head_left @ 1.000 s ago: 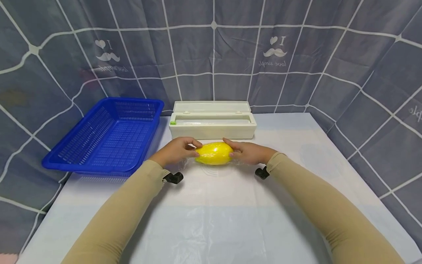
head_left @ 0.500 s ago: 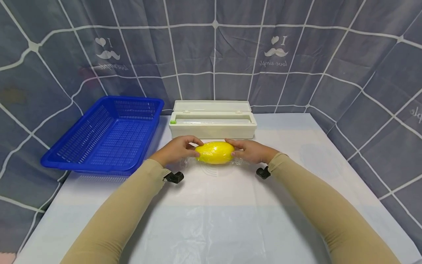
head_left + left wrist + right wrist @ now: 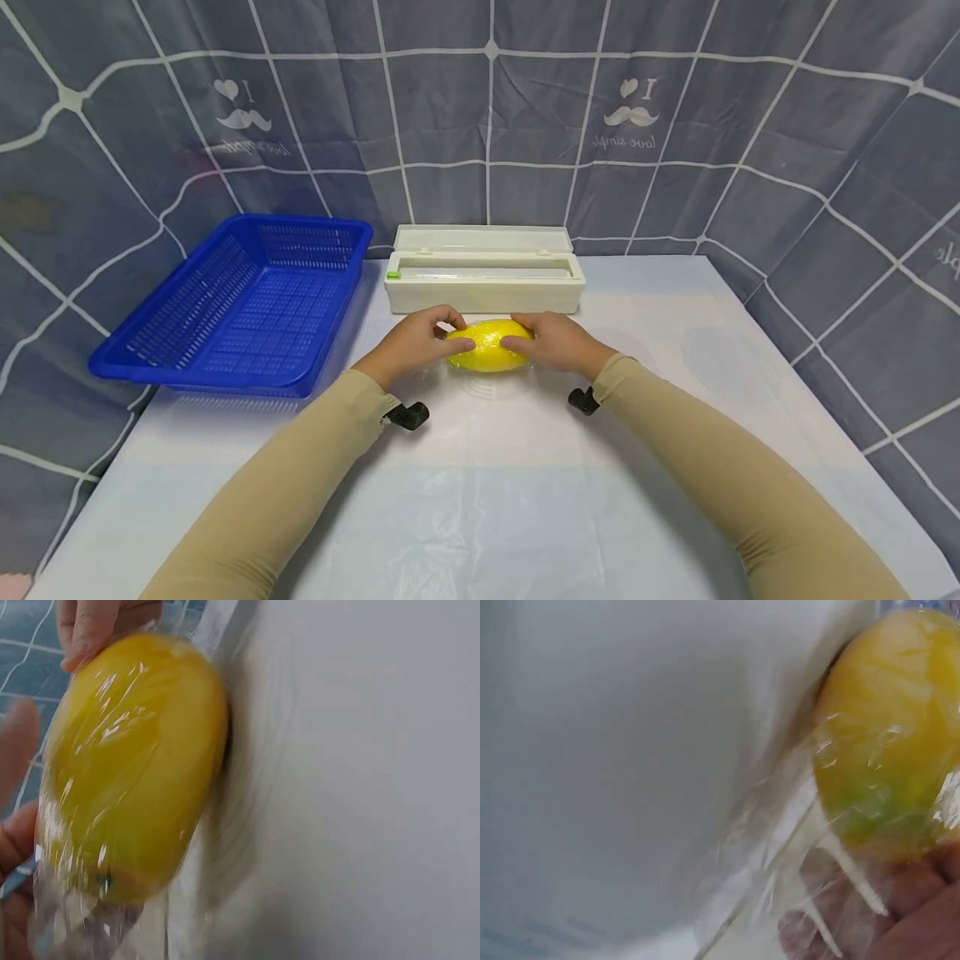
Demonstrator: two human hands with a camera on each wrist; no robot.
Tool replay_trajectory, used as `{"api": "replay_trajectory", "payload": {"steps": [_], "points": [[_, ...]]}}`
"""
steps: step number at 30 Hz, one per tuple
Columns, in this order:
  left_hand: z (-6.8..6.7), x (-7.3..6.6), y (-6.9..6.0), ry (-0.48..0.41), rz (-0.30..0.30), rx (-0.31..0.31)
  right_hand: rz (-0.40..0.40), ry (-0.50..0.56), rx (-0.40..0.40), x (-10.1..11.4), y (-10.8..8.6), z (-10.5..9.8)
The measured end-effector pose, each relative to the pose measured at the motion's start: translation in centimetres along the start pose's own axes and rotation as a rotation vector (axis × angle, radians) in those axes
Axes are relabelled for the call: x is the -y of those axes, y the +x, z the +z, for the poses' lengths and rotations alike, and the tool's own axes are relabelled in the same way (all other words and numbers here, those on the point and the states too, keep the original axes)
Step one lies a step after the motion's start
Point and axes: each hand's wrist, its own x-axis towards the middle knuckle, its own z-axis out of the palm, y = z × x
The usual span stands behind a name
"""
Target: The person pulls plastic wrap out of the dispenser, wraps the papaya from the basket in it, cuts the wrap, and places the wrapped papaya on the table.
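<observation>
A yellow mango (image 3: 489,346), tinted green at one end, is wrapped in clear cling film. It lies between both hands just above or on the white table; which of the two, I cannot tell. My left hand (image 3: 416,342) holds its left end, thumb on the near face. At the right end my right hand (image 3: 561,339) holds it likewise, with the thumb across the front. In the left wrist view, loose film (image 3: 82,922) hangs past the mango's lower end. More crumpled film (image 3: 810,885) covers the fingers in the right wrist view.
Directly behind the hands stands a white cling film box (image 3: 483,296), lid raised, a roll inside and a green slider (image 3: 393,275) at its left. A blue plastic basket (image 3: 307,367) sits at the back left. Grey checked curtain (image 3: 540,108) encloses the white table (image 3: 480,500).
Both thumbs have come inward from the mango's ends onto its near face. The wrists have shifted slightly toward each other, and the mango has stayed nearly in place.
</observation>
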Motion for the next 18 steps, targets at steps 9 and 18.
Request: {"api": "replay_trajectory", "payload": {"steps": [9,18], "points": [[0.7,-0.3,0.6,-0.032,0.032,0.031,-0.050,0.070,0.028,-0.9,-0.4,0.0],[2.2,-1.6,0.9,0.153,-0.010,-0.073,-0.069,0.068,0.048,-1.3,-0.7,-0.2]]}}
